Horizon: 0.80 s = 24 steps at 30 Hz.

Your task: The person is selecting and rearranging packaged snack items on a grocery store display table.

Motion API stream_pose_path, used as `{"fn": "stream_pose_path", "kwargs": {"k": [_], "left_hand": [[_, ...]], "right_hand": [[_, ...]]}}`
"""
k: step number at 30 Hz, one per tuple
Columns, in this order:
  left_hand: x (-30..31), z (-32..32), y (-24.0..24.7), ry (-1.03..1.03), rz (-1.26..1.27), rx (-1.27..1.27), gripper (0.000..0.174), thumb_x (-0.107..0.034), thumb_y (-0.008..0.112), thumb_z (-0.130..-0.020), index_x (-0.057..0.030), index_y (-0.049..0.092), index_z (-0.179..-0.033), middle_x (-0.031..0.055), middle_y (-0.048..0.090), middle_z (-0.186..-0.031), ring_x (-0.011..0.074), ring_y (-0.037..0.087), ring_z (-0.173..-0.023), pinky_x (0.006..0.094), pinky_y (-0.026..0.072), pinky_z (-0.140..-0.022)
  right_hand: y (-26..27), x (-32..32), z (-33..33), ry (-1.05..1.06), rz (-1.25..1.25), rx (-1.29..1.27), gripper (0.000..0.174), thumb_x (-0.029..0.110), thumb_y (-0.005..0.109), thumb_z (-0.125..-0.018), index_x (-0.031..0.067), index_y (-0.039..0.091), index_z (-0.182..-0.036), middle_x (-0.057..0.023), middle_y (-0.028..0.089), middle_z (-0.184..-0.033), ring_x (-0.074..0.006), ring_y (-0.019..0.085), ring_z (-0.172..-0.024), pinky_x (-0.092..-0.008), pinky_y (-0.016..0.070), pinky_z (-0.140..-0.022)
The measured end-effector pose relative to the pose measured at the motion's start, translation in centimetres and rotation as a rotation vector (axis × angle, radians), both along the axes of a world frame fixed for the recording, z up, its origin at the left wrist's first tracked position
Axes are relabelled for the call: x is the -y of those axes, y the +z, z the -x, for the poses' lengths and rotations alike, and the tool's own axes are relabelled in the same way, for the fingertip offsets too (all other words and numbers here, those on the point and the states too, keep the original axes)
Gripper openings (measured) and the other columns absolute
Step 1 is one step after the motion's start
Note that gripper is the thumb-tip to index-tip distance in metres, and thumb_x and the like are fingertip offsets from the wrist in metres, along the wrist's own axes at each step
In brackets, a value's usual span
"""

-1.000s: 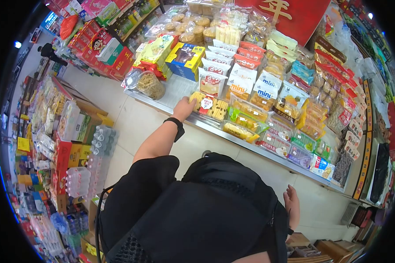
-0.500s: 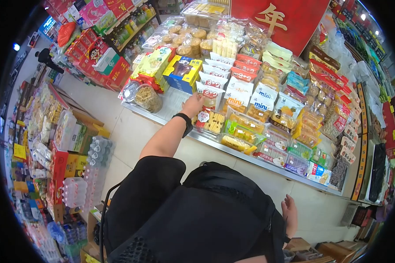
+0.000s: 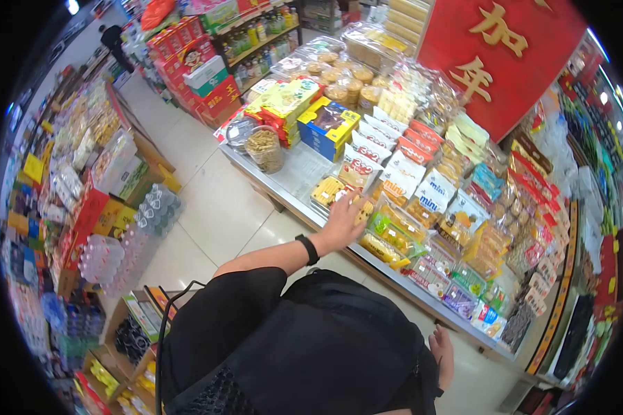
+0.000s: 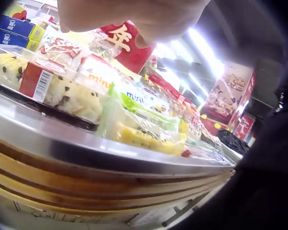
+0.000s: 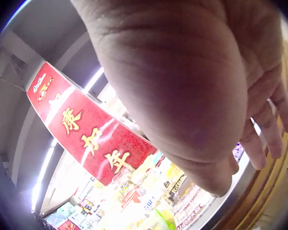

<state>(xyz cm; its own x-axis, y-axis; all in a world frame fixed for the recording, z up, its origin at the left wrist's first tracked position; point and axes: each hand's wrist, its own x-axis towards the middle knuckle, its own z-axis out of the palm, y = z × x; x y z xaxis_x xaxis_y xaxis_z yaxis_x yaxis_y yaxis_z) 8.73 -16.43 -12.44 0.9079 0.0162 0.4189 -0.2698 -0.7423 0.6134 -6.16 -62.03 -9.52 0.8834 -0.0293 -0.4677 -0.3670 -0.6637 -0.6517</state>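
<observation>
My left hand (image 3: 342,223), with a black band at the wrist, reaches over the right end of a clear plastic box of yellow dark-specked pastry (image 3: 327,191). Its fingers stretch forward and overlap the box in the head view. Seen from the left wrist, the hand (image 4: 134,19) is above the front row, and the pastry box (image 4: 79,98) shows a red barcode label. Right of it lie packs of yellow cake (image 3: 384,249). White "mini" bags (image 3: 403,178) stand behind. My right hand (image 3: 441,353) hangs beside my body with loose fingers, holding nothing.
The stand's metal edge (image 3: 422,297) runs along the front. A blue and yellow box (image 3: 329,128) and a clear tub of brown snacks (image 3: 264,149) stand to the left. A red banner (image 3: 498,62) rises behind. Wrapped bottles (image 3: 135,235) are stacked across the aisle.
My left hand has gone from the pastry box's left end, up over it, to its right end. The head view has turned and shifted. The right hand still hangs at the side.
</observation>
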Motion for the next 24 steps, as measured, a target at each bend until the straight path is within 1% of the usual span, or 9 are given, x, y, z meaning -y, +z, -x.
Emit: {"fn": "stream_pose_path", "kwargs": {"k": [4,9,11,13,17,19,20,21,24], "left_hand": [[0.0,3.8,0.4,-0.080,0.026,-0.023,0.060,-0.015,0.065,-0.087,-0.0086,0.043,-0.143,0.0241,0.035,-0.146,0.0428,0.037,-0.132,0.0480,0.0324,-0.110],[-2.8,8.5,-1.4,0.107,0.041,-0.092,0.062,-0.014,0.066,-0.086,-0.0105,0.043,-0.143,0.0246,0.035,-0.146,0.0432,0.039,-0.131,0.0476,0.0348,-0.109],[-4.3,10.8,-2.8,0.213,0.038,-0.119,0.060,-0.015,0.067,-0.082,-0.0077,0.046,-0.138,0.0255,0.038,-0.143,0.0419,0.050,-0.118,0.0464,0.0425,-0.102],[-6.0,13.8,-5.4,0.293,-0.009,-0.208,0.060,-0.016,0.066,-0.083,-0.0080,0.045,-0.139,0.0258,0.036,-0.144,0.0446,0.049,-0.121,0.0467,0.0426,-0.103],[-9.1,21.9,-11.9,0.510,0.096,-0.604,0.059,-0.022,0.064,-0.087,-0.0019,0.044,-0.138,0.0321,0.035,-0.142,0.0479,0.050,-0.119,0.0460,0.0451,-0.103],[-10.2,24.9,-11.2,0.537,0.173,-0.691,0.060,-0.023,0.065,-0.087,-0.0005,0.043,-0.138,0.0323,0.036,-0.140,0.0471,0.049,-0.120,0.0460,0.0443,-0.104],[-10.7,25.8,-10.9,0.553,0.250,-0.776,0.061,-0.024,0.066,-0.086,0.0008,0.043,-0.138,0.0325,0.038,-0.138,0.0463,0.049,-0.121,0.0459,0.0434,-0.104],[-11.3,26.3,-11.1,0.555,0.243,-0.784,0.061,-0.024,0.066,-0.086,0.0008,0.043,-0.138,0.0325,0.038,-0.138,0.0463,0.049,-0.121,0.0459,0.0434,-0.104],[-14.5,27.0,-13.3,0.549,0.160,-0.878,0.062,-0.028,0.065,-0.087,0.0011,0.045,-0.137,0.0317,0.043,-0.135,0.0458,0.050,-0.119,0.0459,0.0434,-0.104]], "right_hand": [[-0.7,0.2,-4.0,0.152,0.020,0.067,0.048,0.013,0.063,-0.094,0.0018,0.048,-0.138,-0.0218,0.062,-0.127,-0.0273,0.062,-0.114,-0.0370,0.0486,-0.096],[0.4,-1.4,-7.4,0.238,-0.030,0.029,0.047,0.015,0.063,-0.095,0.0005,0.049,-0.137,-0.0218,0.060,-0.128,-0.0280,0.061,-0.117,-0.0367,0.0478,-0.099],[0.9,-2.3,-8.2,0.322,-0.010,0.056,0.048,0.017,0.064,-0.095,0.0009,0.049,-0.137,-0.0213,0.061,-0.127,-0.0285,0.060,-0.117,-0.0371,0.0479,-0.099],[0.2,-2.9,-9.1,0.396,-0.015,0.034,0.049,0.018,0.064,-0.095,0.0013,0.049,-0.138,-0.0215,0.061,-0.128,-0.0289,0.060,-0.117,-0.0371,0.0478,-0.099],[-1.0,-4.2,-10.0,0.461,-0.050,0.015,0.048,0.017,0.065,-0.094,0.0009,0.050,-0.137,-0.0211,0.061,-0.128,-0.0291,0.060,-0.118,-0.0375,0.0475,-0.100],[-0.9,-5.1,-10.4,0.479,-0.074,0.012,0.048,0.017,0.065,-0.094,0.0007,0.050,-0.136,-0.0209,0.060,-0.129,-0.0293,0.060,-0.120,-0.0374,0.0470,-0.101],[-0.1,-5.9,-10.7,0.514,0.012,0.010,0.048,0.017,0.065,-0.094,0.0003,0.050,-0.136,-0.0209,0.060,-0.129,-0.0293,0.059,-0.121,-0.0372,0.0464,-0.102],[0.3,-6.6,-10.6,0.546,0.097,0.005,0.048,0.017,0.064,-0.094,-0.0001,0.050,-0.137,-0.0209,0.060,-0.130,-0.0294,0.059,-0.122,-0.0370,0.0458,-0.103],[-0.2,-7.5,-9.8,0.475,0.022,0.023,0.047,0.016,0.063,-0.095,-0.0009,0.050,-0.136,-0.0200,0.059,-0.131,-0.0285,0.059,-0.122,-0.0365,0.0457,-0.103]]}}
